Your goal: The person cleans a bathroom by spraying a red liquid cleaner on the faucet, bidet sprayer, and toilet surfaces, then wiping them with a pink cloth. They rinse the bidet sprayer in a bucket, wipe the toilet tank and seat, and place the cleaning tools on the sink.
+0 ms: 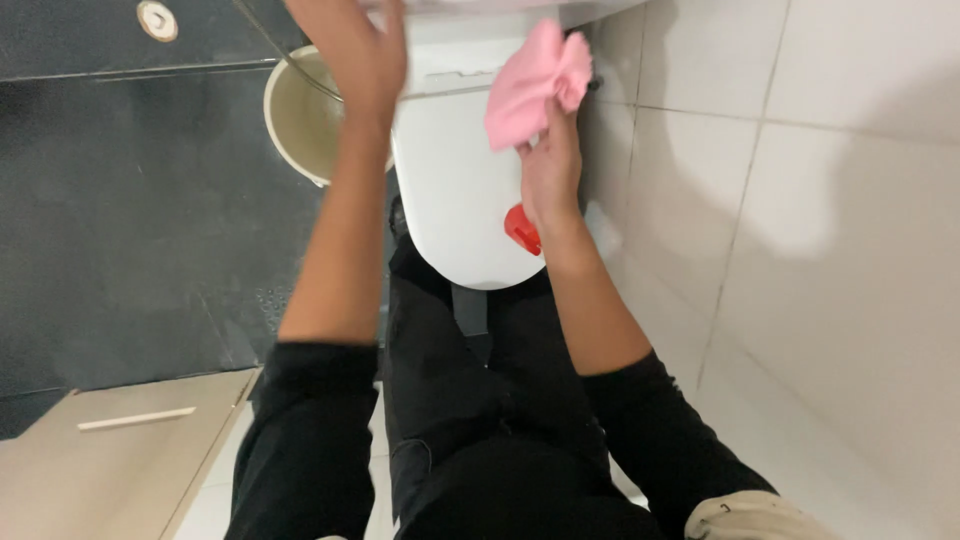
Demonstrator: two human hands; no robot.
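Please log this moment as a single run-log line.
left hand: open, on toilet | right hand: gripping pink cloth | red object on lid

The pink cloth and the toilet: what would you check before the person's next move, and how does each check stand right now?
1. Pink cloth held firmly in right hand: ok.
2. Left hand free, fingers spread, holding nothing: ok.
3. Toilet lid closed: ok.
4. Red object on the lid, by the right wrist, could get knocked: not ok.
5. Beige bucket beside the toilet, contents: cannot tell.
6. Lid clean or dirty: cannot tell.
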